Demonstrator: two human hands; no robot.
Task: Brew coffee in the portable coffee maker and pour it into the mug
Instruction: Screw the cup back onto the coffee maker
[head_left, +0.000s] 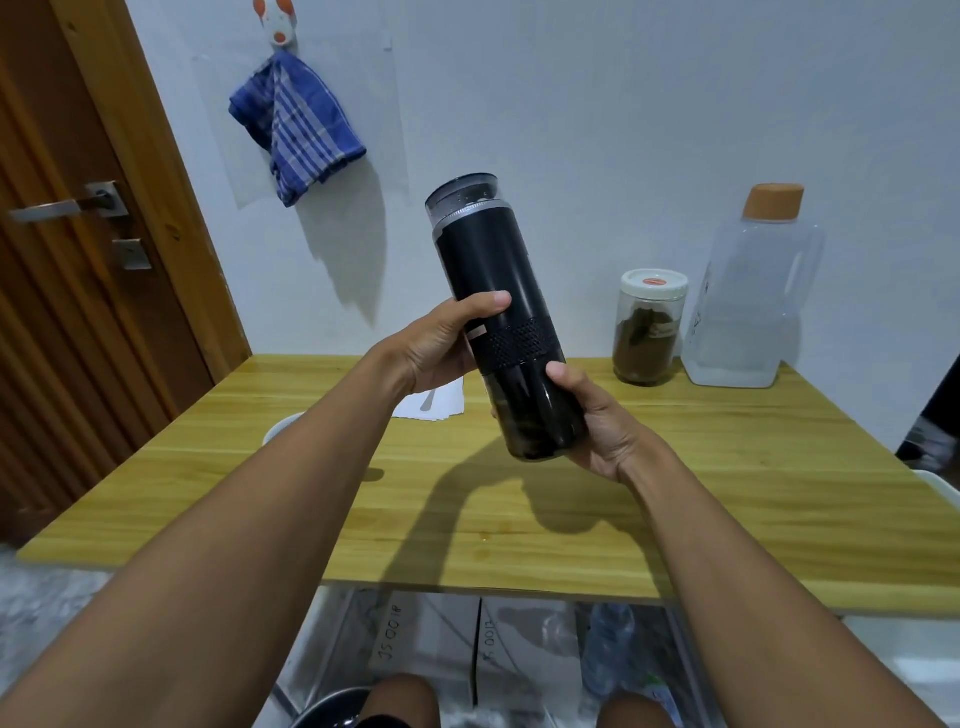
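Both hands (441, 345) (597, 421) curled round coffee maker (491, 260)

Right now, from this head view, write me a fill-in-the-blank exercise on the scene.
1. The left hand and the ____ hand hold the black coffee maker off the table.
2. The clear jug has an ____ cap.
3. The glass jar stands to the jug's ____.
Missing words: right; orange; left.

Dim overhead light, hard shadows, wide-angle edge distortion.
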